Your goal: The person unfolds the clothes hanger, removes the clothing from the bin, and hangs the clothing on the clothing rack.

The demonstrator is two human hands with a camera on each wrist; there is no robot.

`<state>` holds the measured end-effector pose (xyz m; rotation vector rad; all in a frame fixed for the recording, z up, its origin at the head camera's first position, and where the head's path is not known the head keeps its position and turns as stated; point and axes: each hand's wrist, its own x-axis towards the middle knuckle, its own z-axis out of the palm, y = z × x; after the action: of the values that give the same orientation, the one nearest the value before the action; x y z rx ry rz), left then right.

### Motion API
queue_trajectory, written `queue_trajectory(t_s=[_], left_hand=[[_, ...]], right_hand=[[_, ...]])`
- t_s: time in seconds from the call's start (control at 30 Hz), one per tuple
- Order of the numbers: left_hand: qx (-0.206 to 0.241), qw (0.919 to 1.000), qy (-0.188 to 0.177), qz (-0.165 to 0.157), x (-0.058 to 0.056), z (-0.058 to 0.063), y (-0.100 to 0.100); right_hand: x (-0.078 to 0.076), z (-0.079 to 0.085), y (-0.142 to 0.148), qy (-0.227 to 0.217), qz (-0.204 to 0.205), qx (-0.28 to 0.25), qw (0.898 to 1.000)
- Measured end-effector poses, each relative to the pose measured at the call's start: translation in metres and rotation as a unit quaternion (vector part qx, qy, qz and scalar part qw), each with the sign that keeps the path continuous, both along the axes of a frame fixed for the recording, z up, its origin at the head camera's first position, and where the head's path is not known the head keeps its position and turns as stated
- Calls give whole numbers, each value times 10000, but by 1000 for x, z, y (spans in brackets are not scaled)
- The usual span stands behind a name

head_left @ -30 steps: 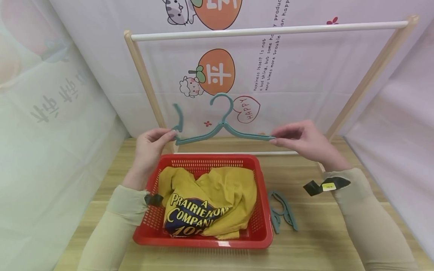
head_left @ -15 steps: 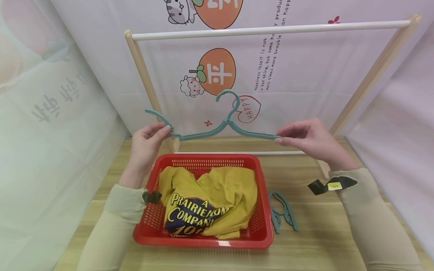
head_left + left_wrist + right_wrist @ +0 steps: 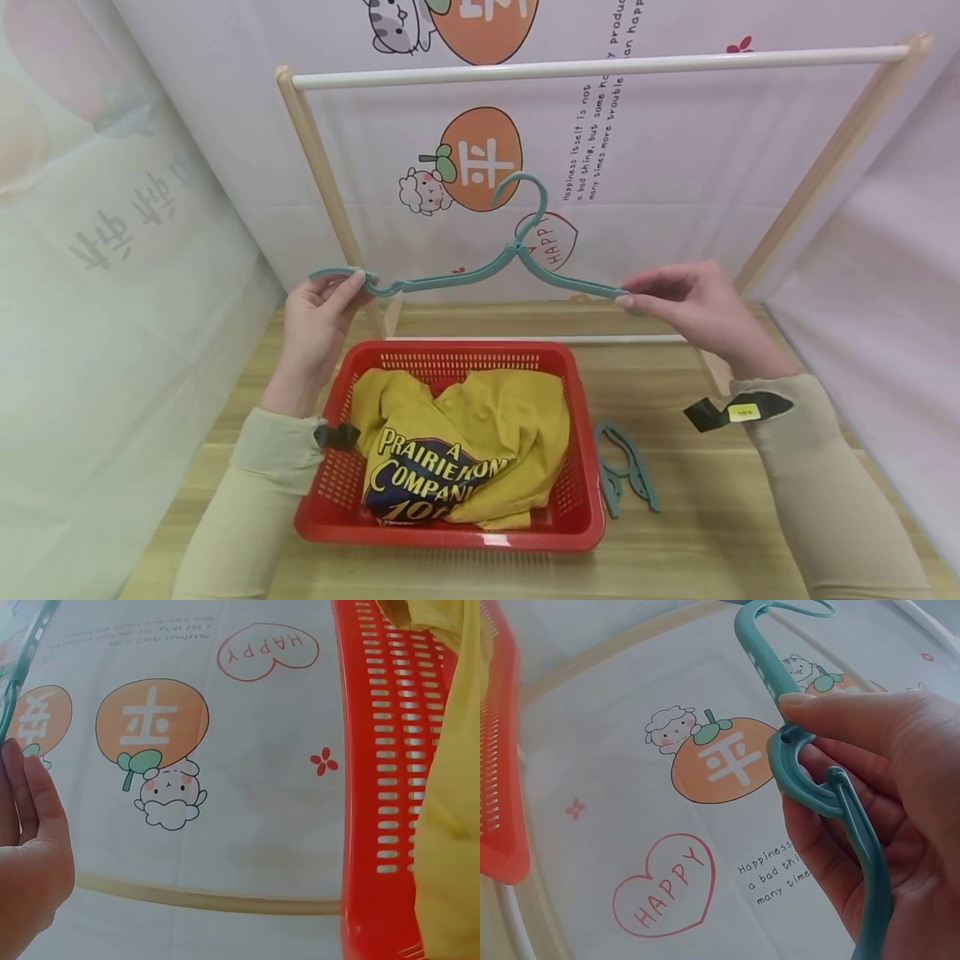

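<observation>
A teal folding hanger (image 3: 459,280) is held up above the back of the red basket, its hook at the top and its two arms spread. My left hand (image 3: 315,321) pinches the hinged end on the left, where the outer segment points away to the left over the fingers. At the opposite tip my right hand (image 3: 690,312) grips the other end between thumb and fingers. The right wrist view shows that curved joint and its outer segment (image 3: 871,870) lying across the palm. Only a sliver of the hanger (image 3: 25,652) appears in the left wrist view.
Below the hands, the red basket (image 3: 450,537) holds a crumpled yellow printed shirt (image 3: 517,425). A second teal hanger (image 3: 640,477), folded, lies on the wooden table right of it. Behind stands a rack with a white top bar (image 3: 600,68), before a printed backdrop.
The hanger's left outer segment has swung from upright outward to the left, nearly level. The whole hanger has risen and shifted slightly right, and the hands have moved a little farther apart.
</observation>
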<state>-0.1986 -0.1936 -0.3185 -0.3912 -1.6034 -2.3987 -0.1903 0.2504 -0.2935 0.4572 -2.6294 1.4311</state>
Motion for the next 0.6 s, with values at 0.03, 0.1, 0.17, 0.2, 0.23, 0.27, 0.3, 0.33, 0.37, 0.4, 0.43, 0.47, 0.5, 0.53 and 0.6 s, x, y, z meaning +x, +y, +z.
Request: queue_trajectory(t_s=[0.03,0.1,0.17,0.2,0.23,0.27,0.3,0.33,0.37,0.4,0.43,0.47,0.5,0.53,0.6], left_hand=[[100,9999,-30,-82,0,-1,0],[261,9994,-96,-222,1,-2,1],[394,9985,-155,-355,1,-4,3],[512,9975,-195,-443,1,-5,3],[586,9967,-222,-507,2,-6,4],[650,9960,-241,-561,2,-7,5],[710,9952,-251,-621,2,-8,6],[760,9946,-256,-659,2,-9,7],[785,9943,-260,-674,3,-10,7],[809,9940,-245,-690,3,-10,8],[794,9943,-221,-681,3,-11,8],[803,9942,-199,-682,3,-11,8],[800,9943,-174,-678,3,-12,8],[795,9945,-149,-669,3,-12,8],[793,9946,-103,-667,3,-12,8]], right_hand=[[0,0,0,17,-23,-69,10000],[0,0,0,43,-61,-214,9997],[0,1,0,67,-60,-315,9995],[0,1,0,77,-62,-359,9993],[1,1,1,90,-71,-380,9992],[1,1,1,97,-71,-402,9991],[1,1,1,98,-71,-401,9991],[1,1,1,98,-75,-397,9991],[1,1,2,85,-79,-394,9992],[1,2,2,70,-89,-356,9993],[1,2,3,48,-87,-338,9994],[1,2,4,18,-82,-297,9995],[1,2,4,1,-74,-254,9997],[1,2,5,-10,-61,-220,9997],[1,3,6,-38,-19,-129,9999]])
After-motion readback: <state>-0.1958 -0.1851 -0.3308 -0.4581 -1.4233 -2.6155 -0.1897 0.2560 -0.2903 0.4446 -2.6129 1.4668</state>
